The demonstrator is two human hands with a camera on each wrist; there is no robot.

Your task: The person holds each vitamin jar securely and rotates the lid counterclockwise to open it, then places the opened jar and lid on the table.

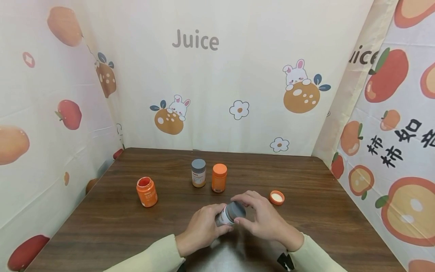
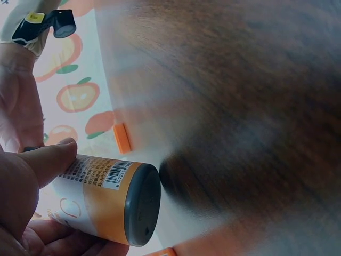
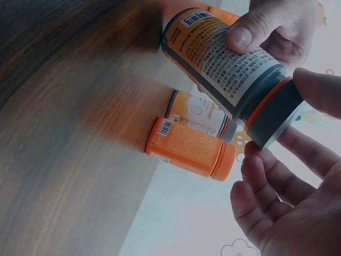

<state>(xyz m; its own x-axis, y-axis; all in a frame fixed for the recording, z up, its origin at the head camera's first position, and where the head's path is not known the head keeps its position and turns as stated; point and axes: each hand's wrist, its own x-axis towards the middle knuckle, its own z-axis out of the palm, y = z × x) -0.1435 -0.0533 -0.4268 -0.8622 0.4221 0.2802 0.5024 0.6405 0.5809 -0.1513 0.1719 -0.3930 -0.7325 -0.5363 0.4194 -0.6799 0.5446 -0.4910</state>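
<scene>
My left hand grips a grey-capped supplement bottle round its body, tilted above the table, thumb along its label. My right hand pinches its grey cap between thumb and fingers. An orange band shows between cap and bottle neck in the right wrist view. The left wrist view shows the bottle's dark base and barcode. Behind the hands stand another grey-capped bottle and an orange bottle with its cap on.
On the left of the brown table stands an uncapped orange bottle. An orange cap lies inside up, to the right of my right hand. Printed curtains enclose the table at the back and sides.
</scene>
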